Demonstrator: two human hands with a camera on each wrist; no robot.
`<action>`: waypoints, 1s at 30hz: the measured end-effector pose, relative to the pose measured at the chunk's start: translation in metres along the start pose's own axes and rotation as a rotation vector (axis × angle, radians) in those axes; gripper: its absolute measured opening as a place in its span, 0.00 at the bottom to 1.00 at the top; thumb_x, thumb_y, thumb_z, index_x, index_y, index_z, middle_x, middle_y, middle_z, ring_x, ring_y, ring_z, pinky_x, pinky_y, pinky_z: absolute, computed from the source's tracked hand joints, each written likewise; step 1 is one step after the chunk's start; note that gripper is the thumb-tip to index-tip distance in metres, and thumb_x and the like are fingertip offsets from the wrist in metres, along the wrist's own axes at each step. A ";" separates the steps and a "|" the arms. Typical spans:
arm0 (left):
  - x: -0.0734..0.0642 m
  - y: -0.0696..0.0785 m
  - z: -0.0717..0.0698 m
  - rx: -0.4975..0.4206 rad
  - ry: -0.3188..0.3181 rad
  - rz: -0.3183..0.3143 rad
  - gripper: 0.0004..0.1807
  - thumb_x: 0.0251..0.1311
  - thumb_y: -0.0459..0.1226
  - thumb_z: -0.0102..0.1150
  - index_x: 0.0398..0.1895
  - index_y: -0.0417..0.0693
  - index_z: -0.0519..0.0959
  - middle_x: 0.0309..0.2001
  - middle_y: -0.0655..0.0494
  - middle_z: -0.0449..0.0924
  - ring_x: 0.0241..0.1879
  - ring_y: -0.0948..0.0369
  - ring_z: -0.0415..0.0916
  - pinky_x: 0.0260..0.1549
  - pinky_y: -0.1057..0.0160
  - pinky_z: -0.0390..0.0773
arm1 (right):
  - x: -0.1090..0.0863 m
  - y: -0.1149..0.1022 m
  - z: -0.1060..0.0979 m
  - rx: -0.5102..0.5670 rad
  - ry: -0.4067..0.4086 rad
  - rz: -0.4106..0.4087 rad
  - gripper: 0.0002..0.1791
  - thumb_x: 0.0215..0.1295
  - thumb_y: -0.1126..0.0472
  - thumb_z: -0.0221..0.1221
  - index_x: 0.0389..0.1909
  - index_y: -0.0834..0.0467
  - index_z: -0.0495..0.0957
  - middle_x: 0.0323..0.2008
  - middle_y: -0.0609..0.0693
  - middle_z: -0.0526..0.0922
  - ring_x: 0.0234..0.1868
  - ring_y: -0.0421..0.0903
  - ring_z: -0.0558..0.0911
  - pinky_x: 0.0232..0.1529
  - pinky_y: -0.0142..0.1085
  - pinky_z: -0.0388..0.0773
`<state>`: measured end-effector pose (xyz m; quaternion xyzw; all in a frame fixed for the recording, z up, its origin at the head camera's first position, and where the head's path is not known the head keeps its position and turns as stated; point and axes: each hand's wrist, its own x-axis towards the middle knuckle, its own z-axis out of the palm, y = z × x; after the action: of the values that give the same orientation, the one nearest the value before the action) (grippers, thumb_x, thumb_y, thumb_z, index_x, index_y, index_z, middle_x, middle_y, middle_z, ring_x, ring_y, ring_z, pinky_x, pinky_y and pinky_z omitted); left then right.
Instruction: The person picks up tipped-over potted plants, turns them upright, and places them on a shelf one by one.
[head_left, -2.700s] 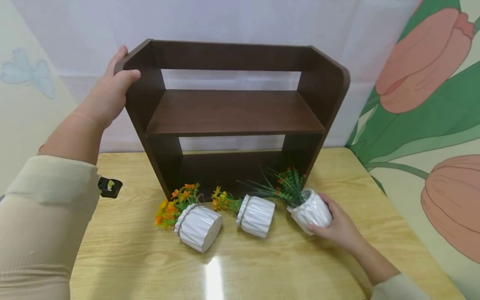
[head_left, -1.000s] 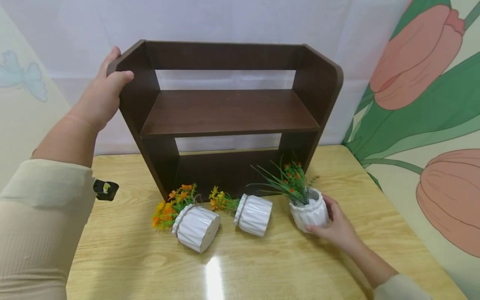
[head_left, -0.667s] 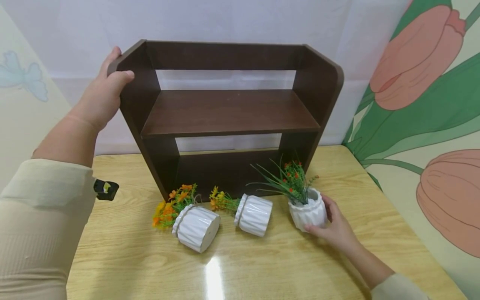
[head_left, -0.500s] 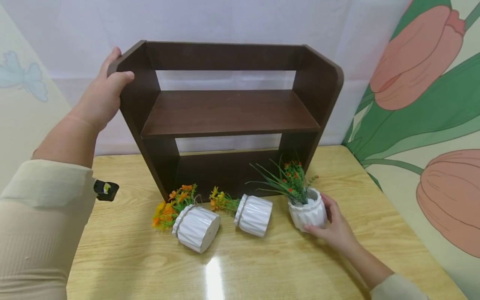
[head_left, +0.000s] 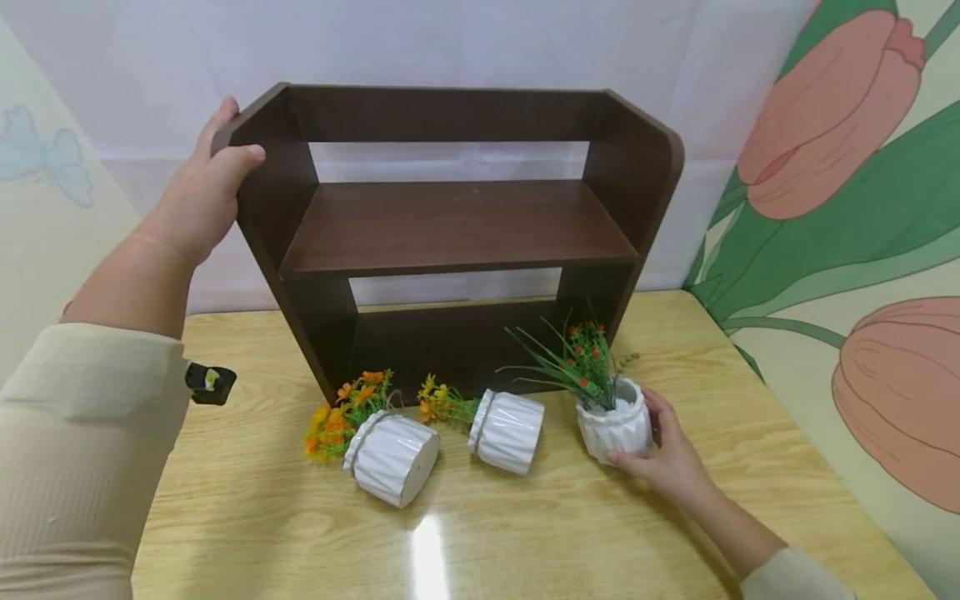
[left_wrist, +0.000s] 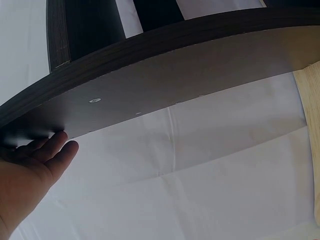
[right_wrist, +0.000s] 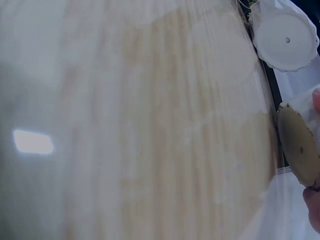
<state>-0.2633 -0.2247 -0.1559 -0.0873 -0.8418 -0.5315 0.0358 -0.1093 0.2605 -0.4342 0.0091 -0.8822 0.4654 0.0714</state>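
My left hand (head_left: 198, 200) grips the upper left side panel of a dark brown two-tier shelf (head_left: 465, 223). In the left wrist view, its fingers (left_wrist: 62, 155) lie along the panel's outer face. My right hand (head_left: 678, 462) holds a white ribbed flowerpot (head_left: 617, 432) from its right side, thumb in front. Green blades and small red flowers (head_left: 588, 354) rise from this pot, tilted toward the shelf. The right wrist view shows the underside of the held flowerpot (right_wrist: 297, 142); whether it touches the table I cannot tell.
Two more white flowerpots lie on their sides before the shelf, one with orange flowers (head_left: 348, 417), one with yellow flowers (head_left: 442, 400). The wooden table (head_left: 525, 533) meets a white cloth (head_left: 465, 42) behind and a tulip-painted wall (head_left: 832, 125) at right. A small black object (head_left: 212, 384) shows by the left sleeve.
Since the earliest frame, my right hand has turned the held flowerpot more upright, its leaves rising. Over the last second it stays nearly still. My left hand keeps its hold on the shelf.
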 end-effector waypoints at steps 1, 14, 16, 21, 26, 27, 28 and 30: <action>0.000 0.000 0.000 0.001 0.000 -0.001 0.37 0.69 0.53 0.34 0.75 0.83 0.31 0.80 0.64 0.34 0.75 0.61 0.38 0.73 0.52 0.37 | 0.000 0.000 0.001 0.002 -0.001 0.005 0.59 0.45 0.62 0.76 0.74 0.63 0.48 0.66 0.70 0.63 0.66 0.71 0.65 0.65 0.61 0.61; -0.002 0.000 -0.001 0.003 0.003 -0.005 0.37 0.69 0.53 0.34 0.75 0.84 0.31 0.80 0.65 0.32 0.75 0.61 0.37 0.73 0.51 0.37 | -0.002 0.005 0.012 0.106 0.006 0.025 0.62 0.44 0.66 0.76 0.74 0.61 0.43 0.65 0.69 0.61 0.67 0.68 0.64 0.68 0.61 0.56; -0.002 0.000 -0.001 0.003 0.004 -0.005 0.37 0.69 0.53 0.34 0.75 0.84 0.31 0.80 0.65 0.32 0.76 0.61 0.36 0.73 0.51 0.36 | -0.003 0.006 0.013 0.116 0.007 0.024 0.62 0.44 0.66 0.76 0.74 0.61 0.42 0.66 0.69 0.61 0.68 0.68 0.63 0.68 0.61 0.55; -0.003 0.000 -0.002 0.006 0.002 -0.005 0.37 0.69 0.53 0.34 0.75 0.84 0.31 0.80 0.67 0.30 0.78 0.60 0.31 0.73 0.49 0.35 | -0.002 0.009 0.014 0.126 0.003 0.023 0.63 0.43 0.66 0.76 0.74 0.59 0.42 0.67 0.68 0.60 0.69 0.69 0.62 0.68 0.61 0.54; -0.003 0.000 -0.001 0.000 0.003 -0.003 0.37 0.69 0.53 0.34 0.75 0.83 0.31 0.80 0.66 0.32 0.77 0.61 0.35 0.73 0.51 0.36 | -0.003 0.009 0.016 0.139 0.004 0.012 0.64 0.42 0.66 0.76 0.74 0.59 0.43 0.68 0.67 0.58 0.70 0.68 0.60 0.69 0.61 0.54; -0.003 0.000 -0.001 0.001 0.004 -0.004 0.37 0.69 0.53 0.34 0.75 0.83 0.31 0.80 0.66 0.32 0.76 0.61 0.35 0.73 0.51 0.36 | -0.003 0.008 0.016 0.140 0.004 0.010 0.64 0.42 0.66 0.76 0.75 0.59 0.42 0.69 0.67 0.58 0.70 0.68 0.60 0.69 0.61 0.53; -0.002 0.000 -0.001 0.000 0.004 -0.003 0.37 0.69 0.53 0.34 0.75 0.83 0.31 0.80 0.66 0.32 0.76 0.61 0.36 0.73 0.51 0.36 | -0.003 0.008 0.016 0.139 0.004 0.010 0.64 0.42 0.66 0.76 0.75 0.59 0.42 0.69 0.68 0.58 0.71 0.68 0.59 0.69 0.61 0.53; -0.002 -0.001 -0.002 -0.002 0.004 -0.003 0.37 0.69 0.53 0.34 0.75 0.83 0.31 0.80 0.65 0.32 0.76 0.61 0.36 0.73 0.51 0.37 | -0.004 0.007 0.016 0.137 0.005 0.012 0.64 0.42 0.66 0.76 0.75 0.59 0.42 0.69 0.68 0.58 0.71 0.68 0.59 0.69 0.62 0.53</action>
<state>-0.2612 -0.2265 -0.1561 -0.0850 -0.8413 -0.5326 0.0368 -0.1081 0.2508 -0.4496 0.0075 -0.8480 0.5252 0.0701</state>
